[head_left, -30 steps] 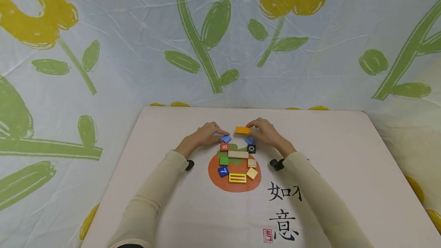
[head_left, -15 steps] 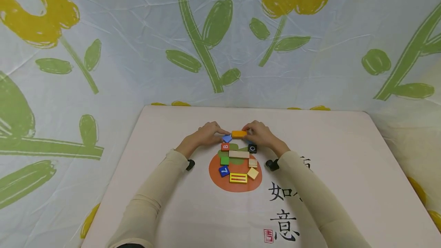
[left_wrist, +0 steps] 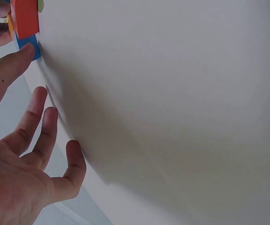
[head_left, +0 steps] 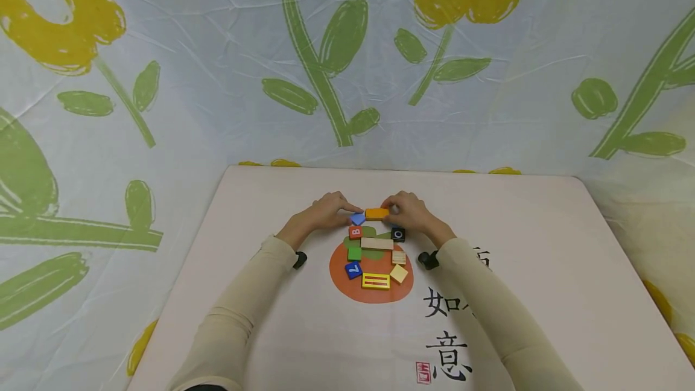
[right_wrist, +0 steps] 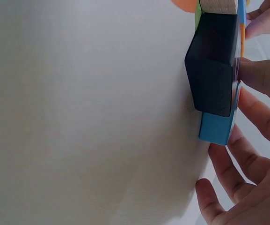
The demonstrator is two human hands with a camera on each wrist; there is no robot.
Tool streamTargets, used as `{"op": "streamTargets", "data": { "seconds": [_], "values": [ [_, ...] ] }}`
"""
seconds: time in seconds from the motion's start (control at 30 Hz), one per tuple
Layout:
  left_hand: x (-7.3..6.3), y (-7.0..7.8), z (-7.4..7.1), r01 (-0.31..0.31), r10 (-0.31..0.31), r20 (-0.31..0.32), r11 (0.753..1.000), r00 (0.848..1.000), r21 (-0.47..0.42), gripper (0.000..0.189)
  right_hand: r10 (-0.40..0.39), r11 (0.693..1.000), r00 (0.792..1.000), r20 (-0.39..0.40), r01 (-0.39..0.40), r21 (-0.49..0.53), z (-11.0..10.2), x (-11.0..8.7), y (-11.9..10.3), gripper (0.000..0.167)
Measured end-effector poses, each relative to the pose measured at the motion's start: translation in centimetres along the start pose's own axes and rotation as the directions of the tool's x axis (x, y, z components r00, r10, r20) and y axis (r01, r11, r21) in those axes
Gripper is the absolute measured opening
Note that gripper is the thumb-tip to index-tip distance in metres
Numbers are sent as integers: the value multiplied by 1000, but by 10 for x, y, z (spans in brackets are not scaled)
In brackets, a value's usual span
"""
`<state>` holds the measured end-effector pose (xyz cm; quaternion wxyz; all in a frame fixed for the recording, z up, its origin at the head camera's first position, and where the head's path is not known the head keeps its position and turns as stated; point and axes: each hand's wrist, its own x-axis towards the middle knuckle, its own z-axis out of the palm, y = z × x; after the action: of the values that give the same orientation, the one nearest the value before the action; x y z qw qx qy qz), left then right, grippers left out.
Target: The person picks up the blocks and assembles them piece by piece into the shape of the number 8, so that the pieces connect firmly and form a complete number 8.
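Observation:
At the far end of the block ring, my right hand (head_left: 411, 210) pinches an orange rectangular block (head_left: 376, 214) by its right end. Left of it, my left hand (head_left: 324, 212) holds a blue block (head_left: 358, 219) between thumb and index finger. In the left wrist view, the thumb presses that blue block (left_wrist: 36, 54) beside a red block (left_wrist: 26, 18), the other fingers loosely bent. A second blue block (right_wrist: 215, 128) lies by the black block (right_wrist: 212, 65) in the right wrist view; the right hand covers it in the head view.
Nearer blocks include red "B" (head_left: 355, 232), black "O" (head_left: 398, 234), a long wooden plank (head_left: 377, 244), green (head_left: 355, 254), blue "7" (head_left: 353, 270), striped yellow (head_left: 376, 281) and pale yellow (head_left: 399, 273). They lie over an orange printed shape (head_left: 339, 285) on the pale tabletop (head_left: 304, 343).
My right hand has brought the orange block left and slightly nearer, up beside the left blue block. The right-hand blue block has become hidden behind the hand. My left hand has stayed in place.

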<state>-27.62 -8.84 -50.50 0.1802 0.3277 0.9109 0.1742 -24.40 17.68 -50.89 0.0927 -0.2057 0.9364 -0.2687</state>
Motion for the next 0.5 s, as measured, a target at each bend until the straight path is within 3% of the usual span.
{"op": "streamTargets", "data": {
  "seconds": [0.27,0.5],
  "values": [
    [-1,0,0,-10,10,-6,1000,1000,-8,35,14,1000,1000,5,-14,-12,0,-1,-1,31],
    [-3,2,0,6,-6,0,1000,1000,-16,36,-2,996,1000,-22,4,89,1,-1,2,25]
  ]
}}
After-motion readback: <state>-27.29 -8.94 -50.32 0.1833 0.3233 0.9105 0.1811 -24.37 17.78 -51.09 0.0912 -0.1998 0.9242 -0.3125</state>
